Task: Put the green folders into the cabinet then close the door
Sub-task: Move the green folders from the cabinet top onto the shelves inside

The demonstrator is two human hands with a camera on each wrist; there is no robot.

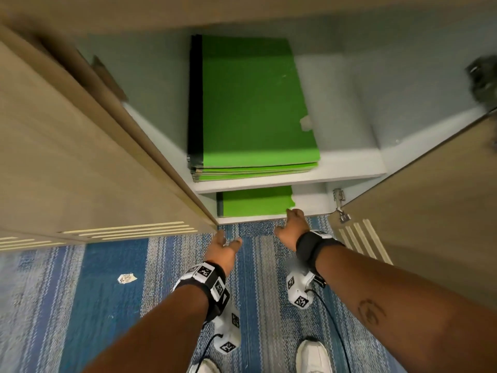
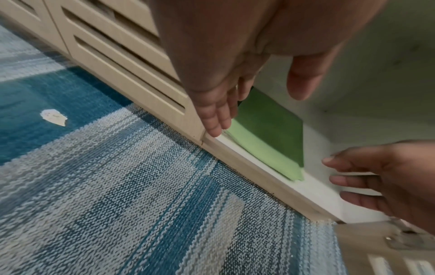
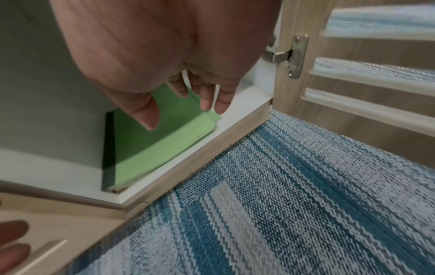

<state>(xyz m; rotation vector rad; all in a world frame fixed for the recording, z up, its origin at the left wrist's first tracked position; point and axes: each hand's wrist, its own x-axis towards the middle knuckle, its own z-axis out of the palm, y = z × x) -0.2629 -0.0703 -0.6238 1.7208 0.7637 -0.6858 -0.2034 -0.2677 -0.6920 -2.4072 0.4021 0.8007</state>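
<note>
Cabinet (image 1: 349, 168) stands open across the upper half of the head view, white inside, two shelves in sight. Stack of green folders (image 1: 255, 103) with dark spines lies flat on the upper shelf, centre of frame. Second stack of green folders (image 1: 254, 204) lies flat on the bottom shelf just below it, its front edge near the shelf lip.

My right hand (image 1: 291, 228) reaches toward the lower stack at centre frame, fingers straight and spread, gripping nothing; in the right wrist view the fingertips (image 3: 221, 108) hang just over the right front corner of that stack, and I cannot tell if they touch it. My left hand (image 1: 222, 246) sits lower centre, just off the bottom corner of the left door (image 1: 80, 157), fingers loosely extended, holding nothing; in the left wrist view its fingertips (image 2: 214, 128) are by the door's lower corner at the cabinet lip, contact unclear.

Right door (image 1: 430, 211) is swung wide at the right edge of frame, with a metal hinge (image 1: 340, 204) at its lower inner edge. Both doors are wood-tone with slotted vents near the bottom. Blue and grey striped carpet (image 1: 107, 292) fills the lower frame, with a small white paper scrap (image 1: 127, 278) at lower left. White shoes (image 1: 313, 356) show at the bottom edge.
</note>
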